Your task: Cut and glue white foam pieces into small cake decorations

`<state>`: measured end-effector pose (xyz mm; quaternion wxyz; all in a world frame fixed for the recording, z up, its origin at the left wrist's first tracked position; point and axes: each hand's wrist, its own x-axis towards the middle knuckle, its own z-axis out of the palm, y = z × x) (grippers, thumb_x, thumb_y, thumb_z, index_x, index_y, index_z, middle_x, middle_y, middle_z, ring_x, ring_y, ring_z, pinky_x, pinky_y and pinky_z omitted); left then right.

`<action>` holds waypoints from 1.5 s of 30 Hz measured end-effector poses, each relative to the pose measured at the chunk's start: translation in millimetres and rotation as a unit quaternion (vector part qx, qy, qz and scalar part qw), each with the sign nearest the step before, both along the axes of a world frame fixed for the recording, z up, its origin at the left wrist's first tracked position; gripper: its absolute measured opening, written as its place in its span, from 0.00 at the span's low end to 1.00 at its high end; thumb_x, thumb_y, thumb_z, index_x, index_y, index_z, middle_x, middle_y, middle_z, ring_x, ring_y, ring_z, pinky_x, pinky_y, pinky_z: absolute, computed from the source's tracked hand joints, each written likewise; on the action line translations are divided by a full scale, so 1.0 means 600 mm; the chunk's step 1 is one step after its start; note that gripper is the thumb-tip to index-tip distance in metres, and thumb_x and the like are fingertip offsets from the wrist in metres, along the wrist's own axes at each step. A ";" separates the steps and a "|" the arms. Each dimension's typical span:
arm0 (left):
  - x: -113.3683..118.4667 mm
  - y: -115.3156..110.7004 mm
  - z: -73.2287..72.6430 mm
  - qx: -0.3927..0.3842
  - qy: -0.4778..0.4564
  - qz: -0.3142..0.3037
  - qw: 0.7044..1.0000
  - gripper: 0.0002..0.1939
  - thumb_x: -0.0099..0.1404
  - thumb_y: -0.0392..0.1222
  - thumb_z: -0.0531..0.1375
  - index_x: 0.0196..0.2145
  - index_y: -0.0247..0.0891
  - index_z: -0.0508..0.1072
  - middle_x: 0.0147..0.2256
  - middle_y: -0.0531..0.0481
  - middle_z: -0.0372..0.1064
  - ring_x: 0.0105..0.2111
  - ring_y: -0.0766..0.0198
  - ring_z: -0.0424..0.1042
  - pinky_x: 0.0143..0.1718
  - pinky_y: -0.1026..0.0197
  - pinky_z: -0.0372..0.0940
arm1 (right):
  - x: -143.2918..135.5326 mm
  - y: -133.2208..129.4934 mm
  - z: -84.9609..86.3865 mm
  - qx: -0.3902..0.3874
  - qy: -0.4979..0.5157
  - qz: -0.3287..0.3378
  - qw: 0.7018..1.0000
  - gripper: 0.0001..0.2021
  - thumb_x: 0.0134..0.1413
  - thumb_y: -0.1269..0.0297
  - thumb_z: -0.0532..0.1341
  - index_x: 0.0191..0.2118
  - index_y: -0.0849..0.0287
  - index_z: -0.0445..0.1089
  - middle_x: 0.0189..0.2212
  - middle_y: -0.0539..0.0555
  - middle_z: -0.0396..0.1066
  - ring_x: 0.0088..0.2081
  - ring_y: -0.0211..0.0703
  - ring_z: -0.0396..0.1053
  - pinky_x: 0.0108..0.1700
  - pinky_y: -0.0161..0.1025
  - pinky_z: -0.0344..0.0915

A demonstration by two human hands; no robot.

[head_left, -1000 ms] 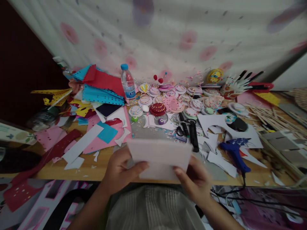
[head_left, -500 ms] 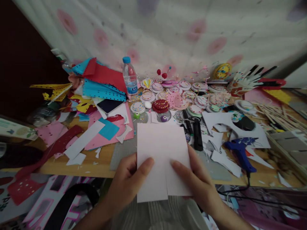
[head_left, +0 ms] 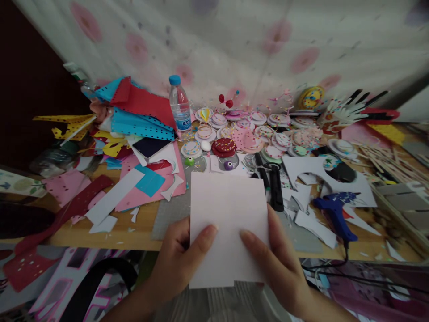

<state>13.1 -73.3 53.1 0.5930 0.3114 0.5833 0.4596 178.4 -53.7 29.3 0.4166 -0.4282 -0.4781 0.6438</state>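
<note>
A white sheet of paper point(head_left: 228, 201) is held upright between my two hands, over the table's front edge. Its lower edge shows a small step right of the middle, where a slit or overlap ends. My left hand point(head_left: 187, 250) grips the left side, thumb flat on the front and fingers behind. On the right side my right hand point(head_left: 278, 255) does the same. The fingers behind the paper are mostly hidden. Beneath the sheet lies a grey cutting mat point(head_left: 167, 214), partly covered. A black-handled tool point(head_left: 276, 188) rests just beyond the sheet's right edge.
Round decorated paper pieces point(head_left: 224, 147) crowd the back, beside a water bottle point(head_left: 180, 105). Coloured sheets point(head_left: 144, 107) pile up at left. A blue glue gun point(head_left: 338, 214) with a cord lies at right, near white paper scraps point(head_left: 315, 226) and wooden sticks point(head_left: 389, 156).
The paper is slightly lower and nearer, and the step at its bottom edge looks smaller. Both hands still grip it. The view has shifted a little.
</note>
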 end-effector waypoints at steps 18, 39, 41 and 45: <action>-0.051 0.059 -0.028 0.042 -0.035 -0.041 0.998 0.21 0.56 0.54 0.65 0.41 0.36 0.76 0.37 0.45 0.76 0.32 0.60 0.72 0.26 0.66 0.62 | -0.003 0.018 -0.011 -0.075 0.014 0.050 0.996 0.22 0.58 0.52 0.62 0.57 0.47 0.63 0.38 0.52 0.73 0.31 0.42 0.72 0.27 0.34 0.72; -0.063 0.059 -0.047 0.052 -0.037 -0.057 0.996 0.18 0.52 0.45 0.69 0.41 0.39 0.77 0.41 0.46 0.78 0.42 0.55 0.74 0.41 0.58 0.68 | 0.005 0.015 -0.047 0.168 -0.072 0.069 0.981 0.13 0.64 0.65 0.55 0.53 0.47 0.62 0.44 0.53 0.71 0.40 0.44 0.71 0.39 0.35 0.72; -0.075 0.062 -0.056 0.071 -0.037 -0.040 0.996 0.16 0.55 0.45 0.67 0.42 0.39 0.78 0.43 0.45 0.77 0.46 0.54 0.73 0.47 0.56 0.67 | 0.012 0.021 -0.052 0.189 -0.099 0.036 0.976 0.14 0.63 0.65 0.56 0.54 0.48 0.62 0.45 0.54 0.71 0.42 0.45 0.71 0.41 0.37 0.71; -0.093 0.057 -0.061 0.088 -0.105 -0.014 0.991 0.16 0.60 0.48 0.62 0.42 0.37 0.79 0.44 0.41 0.76 0.46 0.53 0.72 0.48 0.56 0.66 | 0.033 0.031 -0.057 0.170 -0.126 -0.070 0.975 0.18 0.61 0.62 0.59 0.56 0.51 0.63 0.46 0.56 0.71 0.45 0.50 0.70 0.45 0.43 0.70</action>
